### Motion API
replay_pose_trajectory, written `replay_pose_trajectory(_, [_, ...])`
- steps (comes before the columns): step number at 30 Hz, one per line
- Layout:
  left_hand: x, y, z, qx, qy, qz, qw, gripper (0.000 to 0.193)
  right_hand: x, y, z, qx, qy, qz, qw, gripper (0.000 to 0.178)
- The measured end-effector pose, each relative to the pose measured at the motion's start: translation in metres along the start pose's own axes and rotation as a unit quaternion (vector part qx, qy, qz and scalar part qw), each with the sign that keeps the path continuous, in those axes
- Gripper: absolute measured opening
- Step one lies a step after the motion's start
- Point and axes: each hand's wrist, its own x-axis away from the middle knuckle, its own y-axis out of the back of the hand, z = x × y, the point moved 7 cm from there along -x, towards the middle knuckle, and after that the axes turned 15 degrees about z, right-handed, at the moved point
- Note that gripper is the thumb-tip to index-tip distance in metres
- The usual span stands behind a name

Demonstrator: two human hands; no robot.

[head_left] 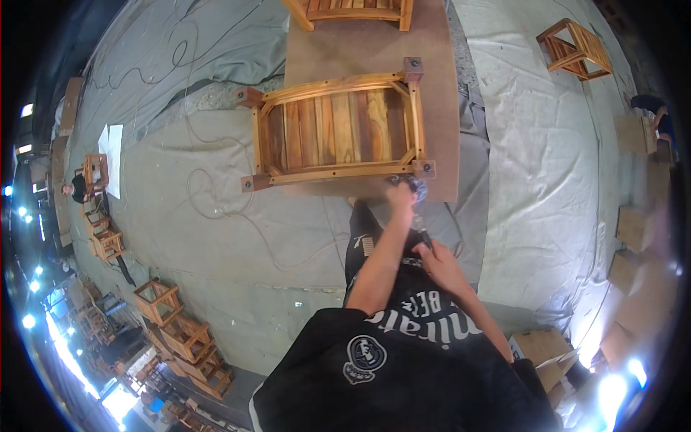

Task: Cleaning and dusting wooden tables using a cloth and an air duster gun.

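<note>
A wooden slatted table or bench [333,129] lies upside down on a brown board [440,129], its legs turned up toward me. My left hand [401,194] is at the near right leg [425,168], closed around the blurred grey head of a hand tool [419,190]. Lower down, close to my body, my right hand [434,258] wraps round the tool's dark handle. Blur hides what kind of tool it is, and also whether its head touches the wood.
Another wooden piece [356,14] stands at the board's far end. A small wooden stool [574,50] is at far right. Stacked stool frames [186,335] stand at lower left. A thin cord [245,216] loops over the floor cloth. Another person [78,186] is at far left; cartons [633,228] line the right.
</note>
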Motion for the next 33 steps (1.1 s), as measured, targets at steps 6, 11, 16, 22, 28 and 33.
replay_pose_trajectory(6, [0.014,-0.007,-0.015,0.068,0.024,0.007,0.997,0.006,0.008,-0.002,-0.023,0.029,-0.051,-0.025,0.998,0.032])
replay_pose_trajectory(11, [0.005,0.067,-0.054,0.114,-0.083,-0.103,0.985,0.007,-0.001,-0.006,-0.017,0.032,-0.037,-0.027,0.998,0.034])
replay_pose_trajectory(16, [-0.003,0.12,-0.12,0.218,-0.131,-0.011,0.967,0.003,-0.002,-0.006,-0.014,0.026,-0.004,-0.004,1.0,0.036])
replay_pose_trajectory(22, [0.0,0.026,-0.039,0.068,0.028,0.123,0.99,0.006,0.005,-0.007,-0.026,0.033,0.006,-0.035,0.999,0.037])
replay_pose_trajectory(28, [-0.014,-0.017,0.007,0.093,0.07,0.173,0.978,0.013,0.026,0.006,-0.022,-0.039,-0.012,-0.105,0.994,0.034])
replay_pose_trajectory(33, [-0.025,-0.001,0.004,-0.013,-0.041,0.025,0.999,0.02,0.024,0.007,-0.021,-0.031,-0.02,-0.114,0.993,0.034])
